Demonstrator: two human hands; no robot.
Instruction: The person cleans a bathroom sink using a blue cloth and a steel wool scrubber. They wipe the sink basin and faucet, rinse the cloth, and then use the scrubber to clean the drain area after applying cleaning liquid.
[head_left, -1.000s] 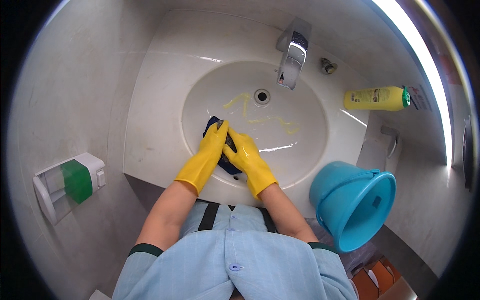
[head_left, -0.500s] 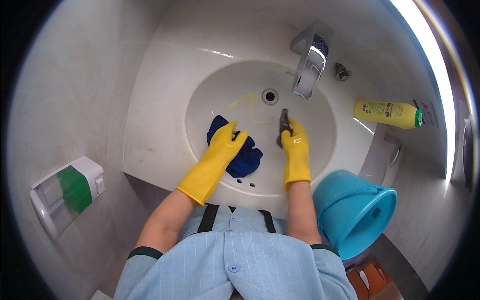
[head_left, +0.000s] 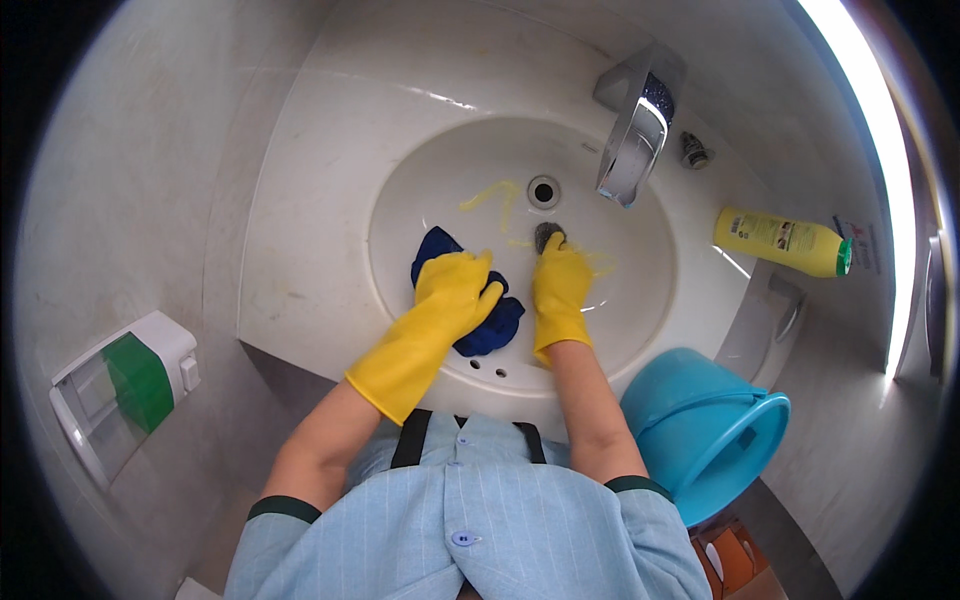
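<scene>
- Center: the left hand (head_left: pixel 456 288) has its fingers bent over a crumpled dark blue cloth (head_left: pixel 490 329), thumb parted from them; I cannot tell how firmly they grip.
- Right of center: the right hand (head_left: pixel 562 288) has its fingers pressed together, holding a gray scrubber (head_left: pixel 546 235) against the sink (head_left: pixel 632 250) floor.
- Left side: a soap dispenser (head_left: pixel 140 382) on the wall.
- Upper middle: yellow streaks (head_left: pixel 487 194), then the drain (head_left: pixel 543 192) just above the scrubber.
- Upper right: the tap (head_left: pixel 640 135) overhangs the sink rim.
- Lower right: a blue bucket (head_left: pixel 672 390) near the right forearm; above it, a yellow bottle (head_left: pixel 775 241).
- Edges: the counter (head_left: pixel 300 230) spreads left of the sink; the sink floor stretches from the right hand to the right-hand rim.
</scene>
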